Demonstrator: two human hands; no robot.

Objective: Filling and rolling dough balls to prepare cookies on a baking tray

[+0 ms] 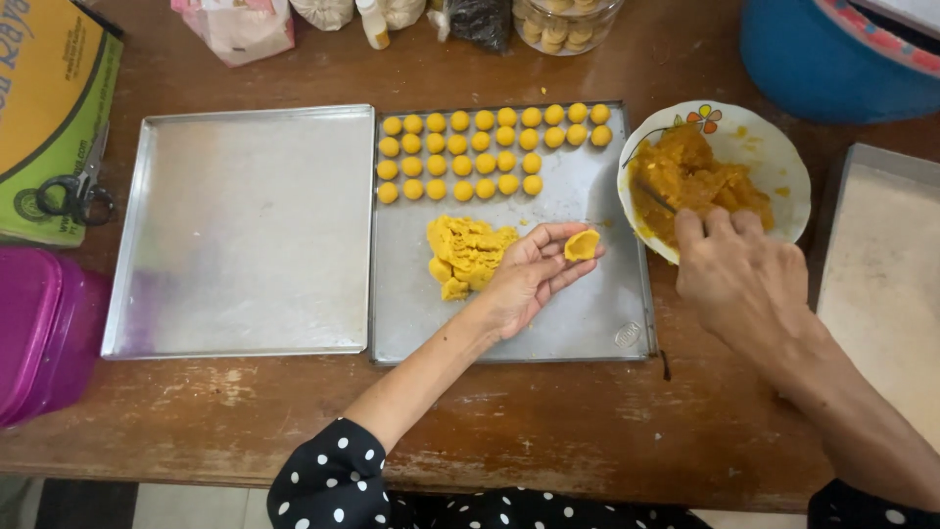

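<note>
My left hand (pixel 534 274) lies palm up over the right metal tray (pixel 597 313), with a small cupped piece of yellow dough (pixel 582 244) resting on its fingertips. My right hand (pixel 736 272) grips a thin utensil (pixel 654 196) whose tip is dug into the orange-brown filling (pixel 690 179) in a white flower-patterned bowl (pixel 783 162). A lump of yellow dough (pixel 466 253) sits on the tray beside my left hand. Several small yellow dough balls (pixel 482 149) stand in rows along the tray's far side.
A bare metal tray (pixel 240 230) lies to the left. A third tray (pixel 881 284) is at the right edge. Scissors (pixel 78 191) rest on a yellow-green box, a magenta tub (pixel 39 333) sits at left, a blue container (pixel 832 59) at far right, and jars and bags line the back.
</note>
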